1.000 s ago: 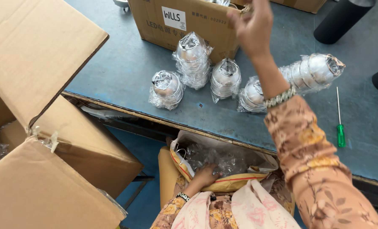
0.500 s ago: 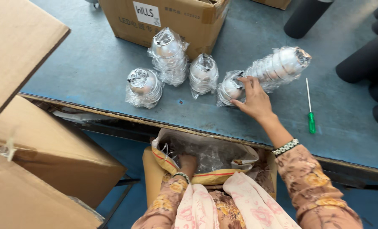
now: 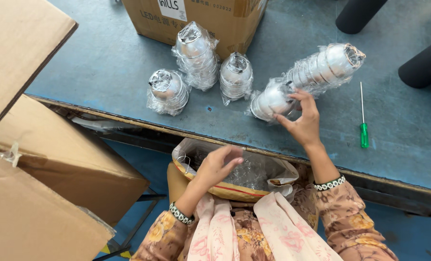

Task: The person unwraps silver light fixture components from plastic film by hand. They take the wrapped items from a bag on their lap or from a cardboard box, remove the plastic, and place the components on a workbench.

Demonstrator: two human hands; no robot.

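My right hand point(image 3: 303, 121) grips the near end of a long plastic-wrapped stack of shiny metal cups point(image 3: 308, 78) lying on its side on the blue table point(image 3: 104, 63). My left hand point(image 3: 217, 165) hovers with fingers loosely curled over an open plastic-lined bag point(image 3: 266, 170) on my lap, holding nothing that I can see. Three more wrapped stacks stand upright on the table: a short one point(image 3: 166, 90), a tall one point(image 3: 194, 54) and a middle one point(image 3: 236, 75).
A cardboard box point(image 3: 201, 17) stands at the back of the table. A green-handled screwdriver point(image 3: 363, 121) lies at right. Large open cardboard boxes point(image 3: 41, 159) fill the left side below the table edge. Dark cylinders point(image 3: 423, 60) sit at the far right.
My right hand came down from the box to the lying stack and took hold of it. My left hand rose out of the bag.
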